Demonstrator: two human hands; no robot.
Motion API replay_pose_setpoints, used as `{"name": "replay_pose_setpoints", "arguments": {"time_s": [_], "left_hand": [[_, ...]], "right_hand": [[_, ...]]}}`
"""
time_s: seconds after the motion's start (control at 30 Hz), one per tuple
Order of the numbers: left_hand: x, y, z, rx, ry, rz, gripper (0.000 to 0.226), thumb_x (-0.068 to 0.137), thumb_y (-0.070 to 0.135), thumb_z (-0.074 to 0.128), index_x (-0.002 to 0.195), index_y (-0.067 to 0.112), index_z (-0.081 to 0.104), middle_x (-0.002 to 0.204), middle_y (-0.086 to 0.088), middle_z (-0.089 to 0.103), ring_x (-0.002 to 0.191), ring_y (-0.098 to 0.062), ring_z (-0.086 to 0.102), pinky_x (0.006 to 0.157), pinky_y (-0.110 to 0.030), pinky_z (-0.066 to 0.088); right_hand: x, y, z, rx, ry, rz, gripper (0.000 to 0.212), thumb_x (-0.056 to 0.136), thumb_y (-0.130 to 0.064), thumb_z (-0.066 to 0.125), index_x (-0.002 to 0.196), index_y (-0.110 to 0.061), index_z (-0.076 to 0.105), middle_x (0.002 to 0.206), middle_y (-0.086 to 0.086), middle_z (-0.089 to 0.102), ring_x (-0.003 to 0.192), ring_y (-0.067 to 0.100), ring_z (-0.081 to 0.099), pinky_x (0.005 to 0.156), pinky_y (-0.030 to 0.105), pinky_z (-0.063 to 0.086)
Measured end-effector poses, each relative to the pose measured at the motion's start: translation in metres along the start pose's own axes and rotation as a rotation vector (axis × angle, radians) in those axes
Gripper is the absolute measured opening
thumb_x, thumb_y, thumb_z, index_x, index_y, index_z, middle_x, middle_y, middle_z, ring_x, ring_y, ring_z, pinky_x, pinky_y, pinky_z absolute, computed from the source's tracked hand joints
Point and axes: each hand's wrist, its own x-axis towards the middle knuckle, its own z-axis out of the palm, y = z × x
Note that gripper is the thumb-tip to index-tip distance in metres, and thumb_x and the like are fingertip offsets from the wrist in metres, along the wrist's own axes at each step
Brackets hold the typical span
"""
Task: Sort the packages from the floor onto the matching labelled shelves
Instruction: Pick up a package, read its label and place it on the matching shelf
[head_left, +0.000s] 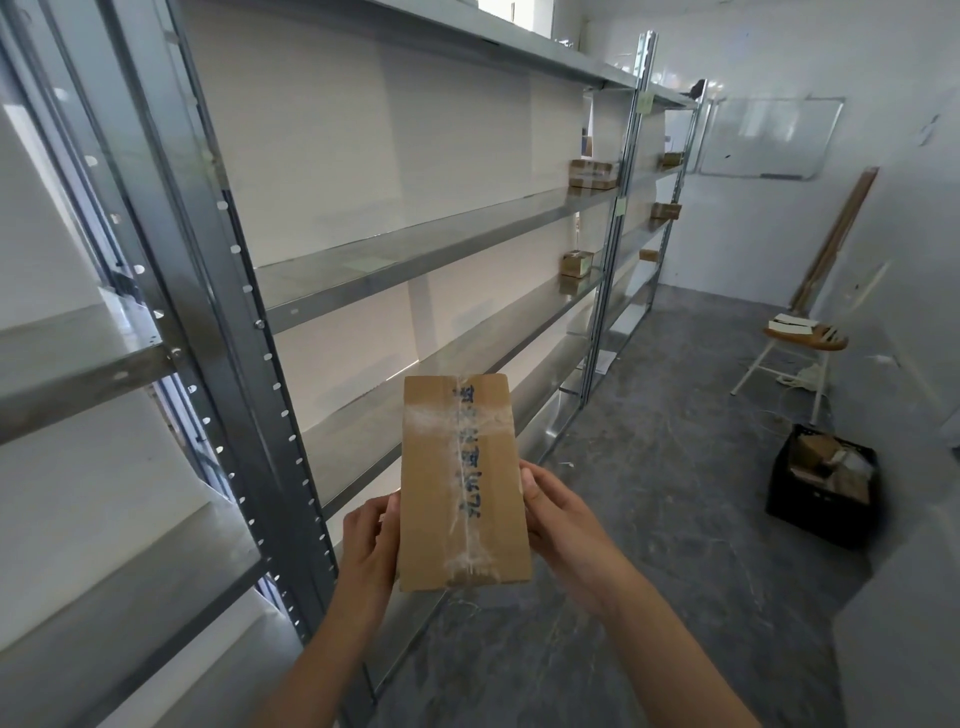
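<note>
Both hands hold one cardboard package (462, 483) upright in the air: the left hand (369, 545) closed on its left edge, the right hand (561, 525) closed on its right edge. It hangs in front of the metal shelving (415, 249), touching no shelf. The step looks like reading the blue marking along the tape; next would be matching it to a shelf label. The writing is blurred, and the small labels (645, 103) on the posts are unreadable. A black crate (821, 493) of more packages sits on the floor, right.
</note>
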Motion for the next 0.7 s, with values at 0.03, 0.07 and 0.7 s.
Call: {"name": "replay_pose_setpoints", "arguments": {"time_s": [0.03,0.07,0.7], "left_hand": [[0.000,0.001,0.000,0.009,-0.009,0.002,0.027,0.093,0.059,0.035,0.105,0.051,0.058,0.118,0.011,0.056,0.120,-0.018,0.055,0.096,-0.034,0.047],[0.001,0.001,0.001,0.003,-0.019,0.000,0.027,0.094,0.058,0.036,0.108,0.051,0.059,0.121,0.009,0.057,0.120,-0.017,0.056,0.100,-0.038,0.047],[-0.003,0.005,0.008,-0.128,-0.007,-0.075,0.047,0.089,0.066,0.043,0.123,0.042,0.065,0.130,0.004,0.066,0.119,-0.017,0.064,0.109,-0.050,0.046]], "right_hand": [[0.000,0.000,-0.002,0.011,-0.002,0.001,0.048,0.094,-0.043,0.058,0.138,-0.024,0.062,0.131,0.009,0.073,0.120,0.022,0.069,0.099,0.032,0.055],[0.000,0.000,-0.003,0.020,-0.006,0.002,0.050,0.093,-0.042,0.059,0.139,-0.023,0.062,0.131,0.008,0.073,0.124,0.023,0.067,0.104,0.035,0.053],[0.002,-0.001,-0.015,-0.052,-0.015,-0.002,0.049,0.091,-0.040,0.064,0.138,-0.027,0.065,0.131,-0.003,0.073,0.128,0.019,0.063,0.104,0.034,0.046]]}}
